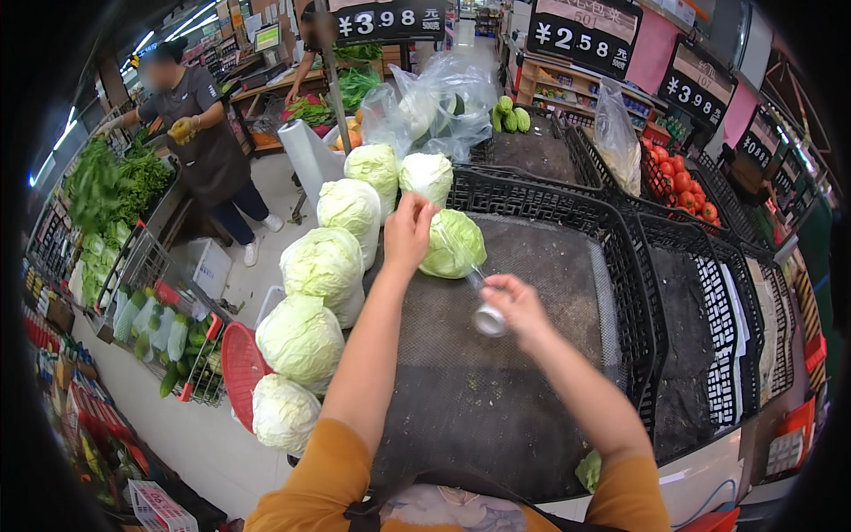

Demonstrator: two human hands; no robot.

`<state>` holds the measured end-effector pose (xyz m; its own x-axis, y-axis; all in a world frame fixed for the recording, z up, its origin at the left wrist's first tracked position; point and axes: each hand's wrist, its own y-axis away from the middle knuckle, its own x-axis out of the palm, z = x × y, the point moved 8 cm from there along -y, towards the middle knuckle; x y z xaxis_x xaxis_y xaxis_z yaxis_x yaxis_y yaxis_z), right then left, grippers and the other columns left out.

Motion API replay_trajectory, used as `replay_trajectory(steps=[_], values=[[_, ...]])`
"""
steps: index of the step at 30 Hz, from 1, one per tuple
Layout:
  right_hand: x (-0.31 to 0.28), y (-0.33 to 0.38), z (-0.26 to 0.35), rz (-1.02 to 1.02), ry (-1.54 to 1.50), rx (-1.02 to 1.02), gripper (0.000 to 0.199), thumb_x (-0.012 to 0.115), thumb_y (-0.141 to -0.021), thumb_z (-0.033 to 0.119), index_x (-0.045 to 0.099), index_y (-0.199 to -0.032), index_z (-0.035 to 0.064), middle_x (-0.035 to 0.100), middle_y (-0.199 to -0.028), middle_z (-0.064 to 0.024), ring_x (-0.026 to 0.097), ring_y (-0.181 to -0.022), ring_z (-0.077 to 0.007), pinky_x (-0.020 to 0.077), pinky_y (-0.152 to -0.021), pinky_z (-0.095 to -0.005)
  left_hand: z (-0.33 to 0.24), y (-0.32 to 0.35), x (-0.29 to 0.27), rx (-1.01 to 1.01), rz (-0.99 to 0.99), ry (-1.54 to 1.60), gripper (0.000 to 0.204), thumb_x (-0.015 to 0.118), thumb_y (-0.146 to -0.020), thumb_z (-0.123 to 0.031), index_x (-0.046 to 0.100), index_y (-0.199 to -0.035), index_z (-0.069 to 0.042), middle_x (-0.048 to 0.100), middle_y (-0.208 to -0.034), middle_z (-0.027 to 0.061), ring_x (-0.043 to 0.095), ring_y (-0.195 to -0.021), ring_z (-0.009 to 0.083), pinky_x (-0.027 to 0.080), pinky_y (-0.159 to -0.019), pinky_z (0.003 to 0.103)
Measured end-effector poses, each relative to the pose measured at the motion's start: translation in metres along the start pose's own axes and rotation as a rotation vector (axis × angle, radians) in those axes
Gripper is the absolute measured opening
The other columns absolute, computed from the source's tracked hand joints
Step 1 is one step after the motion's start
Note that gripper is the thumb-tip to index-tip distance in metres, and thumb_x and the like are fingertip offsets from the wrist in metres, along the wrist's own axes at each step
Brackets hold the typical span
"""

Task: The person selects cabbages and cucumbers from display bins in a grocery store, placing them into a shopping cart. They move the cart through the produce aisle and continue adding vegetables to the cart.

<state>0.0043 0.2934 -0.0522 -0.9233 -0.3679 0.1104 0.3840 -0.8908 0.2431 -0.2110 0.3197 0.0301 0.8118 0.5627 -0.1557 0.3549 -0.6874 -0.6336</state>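
Observation:
A round green cabbage [454, 246] lies on the dark mat at the far left of the display. My left hand [409, 232] is closed against the cabbage's upper left side, fingers curled at its edge. In my right hand [516, 306] is a small white-rimmed roll of clear tape [489, 321], just below and right of the cabbage. A clear strip runs from the cabbage's lower side to that hand. Pale napa cabbages [321, 266] stand in a row along the left edge, beside my left forearm. Another napa cabbage [426, 179] stands just beyond my left hand.
Black crate walls [634, 293] border the mat [496, 372] on the right. At the back are plastic bags [439, 106] and a bag roll [310, 160]. A red basket [244, 368] sits below the cabbages. Tomatoes [683, 186] fill a crate far right. A person [208, 133] stands across the aisle.

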Motion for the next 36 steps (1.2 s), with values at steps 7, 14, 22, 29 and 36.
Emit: replay_trajectory(steps=[7, 14, 22, 29, 36], values=[[0.068, -0.031, -0.050, -0.134, -0.399, 0.047, 0.058, 0.065, -0.082, 0.020, 0.033, -0.127, 0.0007, 0.060, -0.091, -0.0093, 0.055, -0.082, -0.0123, 0.0421, -0.076, -0.0253, 0.054, -0.045, 0.045, -0.045, 0.282, -0.168, 0.014, 0.062, -0.081, -0.015, 0.057, -0.084, -0.003, 0.063, -0.072, 0.0106, 0.060, -0.062, 0.0209, 0.045, -0.059, 0.030], [0.059, -0.075, -0.097, -0.138, -0.490, 0.199, 0.054, 0.064, -0.072, 0.008, 0.032, -0.116, 0.0006, 0.053, -0.092, -0.0143, 0.055, -0.076, -0.0181, 0.0470, -0.068, -0.0313, 0.143, -0.024, 0.046, -0.392, 0.220, -0.099, 0.031, 0.073, -0.069, -0.027, 0.060, -0.087, -0.006, 0.064, -0.081, 0.0067, 0.061, -0.076, 0.0173, 0.047, -0.070, 0.031], [0.056, -0.085, -0.092, -0.077, -0.634, 0.208, 0.042, 0.055, -0.072, -0.003, 0.038, -0.110, 0.0030, 0.054, -0.072, -0.0110, 0.052, -0.045, -0.0179, 0.0451, -0.039, -0.0283, 0.153, 0.036, 0.029, -1.121, 0.293, 0.097, 0.091, 0.073, -0.058, -0.056, 0.047, -0.118, 0.008, 0.054, -0.114, 0.0218, 0.054, -0.105, 0.0298, 0.042, -0.089, 0.036], [0.045, -0.060, -0.056, -0.038, -0.296, -0.050, 0.054, 0.053, -0.070, -0.003, 0.041, -0.122, 0.0037, 0.057, -0.093, -0.0090, 0.056, -0.067, -0.0132, 0.0473, -0.058, -0.0238, 0.097, 0.072, 0.008, -1.037, 0.093, 0.638, 0.071, 0.072, -0.069, -0.043, 0.041, -0.115, 0.001, 0.054, -0.110, 0.0145, 0.055, -0.099, 0.0239, 0.047, -0.082, 0.036], [0.023, 0.058, 0.074, 0.103, 0.177, -0.257, 0.071, 0.049, -0.068, -0.008, 0.030, -0.135, 0.0048, 0.060, -0.101, -0.0114, 0.060, -0.080, -0.0144, 0.0481, -0.067, -0.0252, -0.042, 0.108, 0.006, -0.798, 0.232, 1.283, 0.088, 0.074, -0.067, -0.043, 0.026, -0.134, -0.012, 0.043, -0.127, 0.0095, 0.044, -0.116, 0.0244, 0.039, -0.095, 0.044]])
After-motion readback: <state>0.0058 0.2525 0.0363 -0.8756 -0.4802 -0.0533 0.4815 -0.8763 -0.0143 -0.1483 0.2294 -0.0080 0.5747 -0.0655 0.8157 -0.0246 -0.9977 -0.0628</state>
